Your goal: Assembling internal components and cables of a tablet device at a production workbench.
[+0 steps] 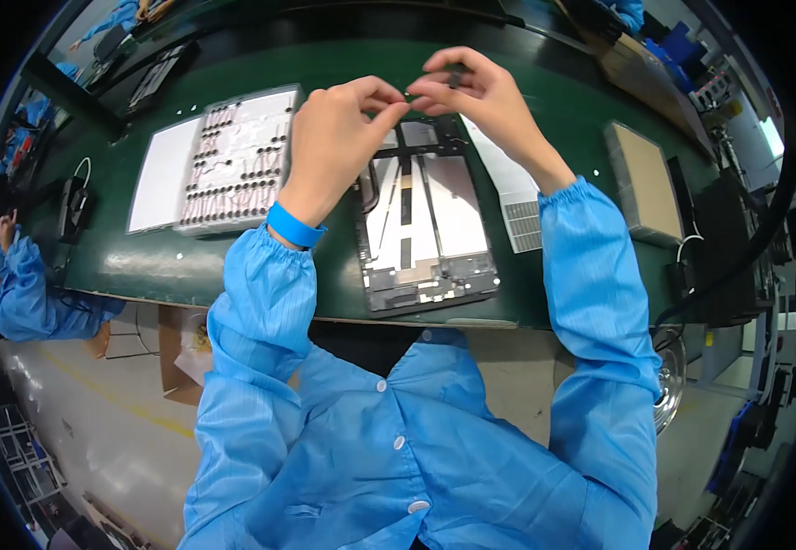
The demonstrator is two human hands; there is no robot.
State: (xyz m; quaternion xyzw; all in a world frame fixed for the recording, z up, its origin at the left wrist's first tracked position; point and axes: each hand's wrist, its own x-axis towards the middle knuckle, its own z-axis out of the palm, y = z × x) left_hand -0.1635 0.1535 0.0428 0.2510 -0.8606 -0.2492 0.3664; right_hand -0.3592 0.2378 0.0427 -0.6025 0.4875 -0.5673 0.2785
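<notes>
An opened flat device, like a tablet (453, 215), lies on a green counter (141, 266) before the person. Over its far end, the left hand (338, 133) and right hand (485, 99) nearly meet, fingertips pinched; I cannot tell what they grip. Left sits a tray (256, 126) of small wired black parts; right, a white sheet (500, 163), then a tan box (645, 183).

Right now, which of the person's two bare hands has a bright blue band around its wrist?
The left hand: a bright blue wristband sits between it and its light-blue fabric cuff. The right hand has only bare wrist above its cuff.
</notes>
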